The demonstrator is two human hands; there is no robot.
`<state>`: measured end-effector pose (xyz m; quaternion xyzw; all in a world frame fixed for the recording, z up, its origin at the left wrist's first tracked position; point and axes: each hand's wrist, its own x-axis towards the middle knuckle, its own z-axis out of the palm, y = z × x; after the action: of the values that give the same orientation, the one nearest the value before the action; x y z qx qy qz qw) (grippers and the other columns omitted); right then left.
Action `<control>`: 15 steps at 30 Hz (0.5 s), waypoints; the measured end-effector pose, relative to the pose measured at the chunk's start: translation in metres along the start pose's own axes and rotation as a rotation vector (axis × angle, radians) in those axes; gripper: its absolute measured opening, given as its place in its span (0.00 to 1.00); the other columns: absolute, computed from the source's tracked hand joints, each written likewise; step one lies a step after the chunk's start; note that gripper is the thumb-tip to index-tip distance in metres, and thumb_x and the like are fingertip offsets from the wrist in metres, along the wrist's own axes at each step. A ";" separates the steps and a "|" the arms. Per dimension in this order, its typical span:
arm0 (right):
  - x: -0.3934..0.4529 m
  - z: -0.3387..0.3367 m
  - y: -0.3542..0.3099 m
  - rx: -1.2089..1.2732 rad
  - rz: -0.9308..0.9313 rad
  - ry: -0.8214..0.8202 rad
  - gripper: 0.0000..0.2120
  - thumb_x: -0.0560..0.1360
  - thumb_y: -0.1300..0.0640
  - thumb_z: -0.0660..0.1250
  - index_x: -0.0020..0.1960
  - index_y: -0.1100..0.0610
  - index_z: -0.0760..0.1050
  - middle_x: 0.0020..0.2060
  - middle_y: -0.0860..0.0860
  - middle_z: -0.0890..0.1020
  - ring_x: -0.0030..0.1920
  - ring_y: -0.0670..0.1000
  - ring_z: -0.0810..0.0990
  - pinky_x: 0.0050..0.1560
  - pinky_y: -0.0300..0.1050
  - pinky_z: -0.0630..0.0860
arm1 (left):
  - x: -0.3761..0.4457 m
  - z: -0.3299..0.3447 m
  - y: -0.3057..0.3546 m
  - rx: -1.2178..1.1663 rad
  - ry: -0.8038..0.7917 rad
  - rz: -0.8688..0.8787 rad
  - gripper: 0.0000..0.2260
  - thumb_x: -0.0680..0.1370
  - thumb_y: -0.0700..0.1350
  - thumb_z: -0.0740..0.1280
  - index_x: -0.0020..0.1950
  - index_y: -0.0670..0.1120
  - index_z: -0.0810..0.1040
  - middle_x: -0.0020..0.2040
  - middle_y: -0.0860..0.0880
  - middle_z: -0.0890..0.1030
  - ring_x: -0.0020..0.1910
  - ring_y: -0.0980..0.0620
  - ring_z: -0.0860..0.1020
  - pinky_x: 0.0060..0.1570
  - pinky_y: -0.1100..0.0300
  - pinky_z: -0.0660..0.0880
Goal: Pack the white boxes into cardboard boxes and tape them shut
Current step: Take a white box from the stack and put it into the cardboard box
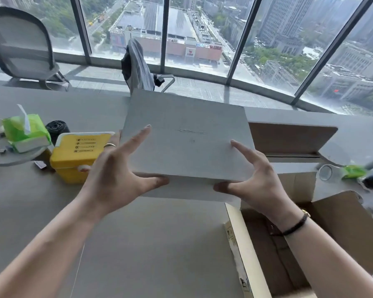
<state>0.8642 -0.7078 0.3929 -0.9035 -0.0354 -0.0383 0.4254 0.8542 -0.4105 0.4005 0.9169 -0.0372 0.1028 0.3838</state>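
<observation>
Curved floor-to-ceiling windows (202, 29) overlook a daylit city; 2 chairs (19, 46) stand beyond the grey table (30, 201).

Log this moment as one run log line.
left hand: grips white box | right hand: grips white box | box: lifted above table | cardboard box: open, lower right | tape: not applied

White box (187, 138) above bench (41, 203); left of it, lidded tub (78, 155) and tissue pack (26, 132); right of it, open cardboard box (332, 229).

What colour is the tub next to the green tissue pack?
Yellow, with a white lid; the tub shows best in the head view.
</observation>
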 end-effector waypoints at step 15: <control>-0.118 -0.192 0.142 -0.032 0.136 0.114 0.51 0.54 0.48 0.87 0.71 0.29 0.68 0.68 0.45 0.73 0.72 0.41 0.67 0.72 0.41 0.63 | -0.055 0.171 0.171 -0.070 -0.135 0.258 0.48 0.61 0.62 0.82 0.77 0.68 0.62 0.79 0.45 0.63 0.74 0.65 0.63 0.64 0.81 0.54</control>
<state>0.7530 -0.9501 0.3944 -0.9068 0.0510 -0.0613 0.4139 0.8026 -0.6529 0.3907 0.8954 -0.1841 0.0882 0.3958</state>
